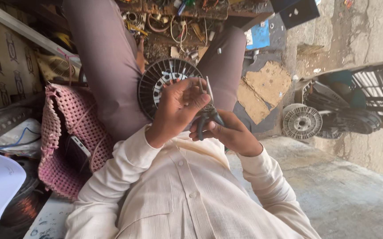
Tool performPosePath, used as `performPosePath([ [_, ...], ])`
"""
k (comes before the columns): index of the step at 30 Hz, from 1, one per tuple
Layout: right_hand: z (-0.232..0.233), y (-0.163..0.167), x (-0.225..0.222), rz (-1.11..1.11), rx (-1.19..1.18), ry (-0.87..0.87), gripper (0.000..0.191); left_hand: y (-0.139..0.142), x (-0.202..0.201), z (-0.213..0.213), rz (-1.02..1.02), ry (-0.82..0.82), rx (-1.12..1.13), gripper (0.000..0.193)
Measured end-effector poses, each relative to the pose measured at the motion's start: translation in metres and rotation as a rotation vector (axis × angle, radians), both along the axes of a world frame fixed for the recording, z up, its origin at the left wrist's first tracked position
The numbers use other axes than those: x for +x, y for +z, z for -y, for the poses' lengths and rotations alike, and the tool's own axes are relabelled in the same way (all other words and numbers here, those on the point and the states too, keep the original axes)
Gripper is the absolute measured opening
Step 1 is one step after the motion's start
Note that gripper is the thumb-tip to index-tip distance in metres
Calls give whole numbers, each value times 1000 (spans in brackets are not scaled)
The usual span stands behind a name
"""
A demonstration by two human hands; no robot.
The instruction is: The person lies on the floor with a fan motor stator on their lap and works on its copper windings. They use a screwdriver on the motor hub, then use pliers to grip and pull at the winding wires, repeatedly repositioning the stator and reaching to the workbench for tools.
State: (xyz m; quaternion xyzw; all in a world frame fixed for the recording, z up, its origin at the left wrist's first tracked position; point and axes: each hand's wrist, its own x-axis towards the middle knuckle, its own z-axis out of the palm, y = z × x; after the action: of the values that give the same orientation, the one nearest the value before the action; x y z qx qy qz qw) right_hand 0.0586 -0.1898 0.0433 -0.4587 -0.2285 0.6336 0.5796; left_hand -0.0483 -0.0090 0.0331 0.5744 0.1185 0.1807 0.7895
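Hands at work over a fan motor — head view.

The left hand (180,106) is raised, wrist bent, fingers pinching a thin pale strip (209,90) upright so the dark-handled pliers (208,119) can reach it. The right hand (227,130) has its fingers curled tight round the pliers' handles. Both hover over the round black finned motor housing (156,82) — lodged between the person's knees, probably to steady it.

Concrete floor (355,194), grey and stained. Lying on it: torn cardboard pieces (262,90), a round finned motor part (302,122), a blue flat piece (259,36). Cluttered workbench (178,22) carries tangled wires (180,31).
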Motion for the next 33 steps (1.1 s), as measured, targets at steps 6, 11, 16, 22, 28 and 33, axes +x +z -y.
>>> performPosePath([
  [6,10,-10,-10,-144,-34,-1,61,-11,-32,15,-32,-21,-66,25],
  [11,30,-45,-3,-211,-141,186,39,-26,-44,32,-78,-54,-33,25],
  [16,47,-76,6,-415,-81,300,29,-52,-46,38,-40,-149,-277,27],
  [22,46,-72,19,-158,-172,407,62,-84,-39,50,7,-205,-393,20],
  [28,44,-80,16,-484,-72,341,56,-96,-31,46,-8,-206,-431,18],
  [33,45,-107,7,-1128,96,261,51,-86,-24,42,165,-255,-460,12],
])
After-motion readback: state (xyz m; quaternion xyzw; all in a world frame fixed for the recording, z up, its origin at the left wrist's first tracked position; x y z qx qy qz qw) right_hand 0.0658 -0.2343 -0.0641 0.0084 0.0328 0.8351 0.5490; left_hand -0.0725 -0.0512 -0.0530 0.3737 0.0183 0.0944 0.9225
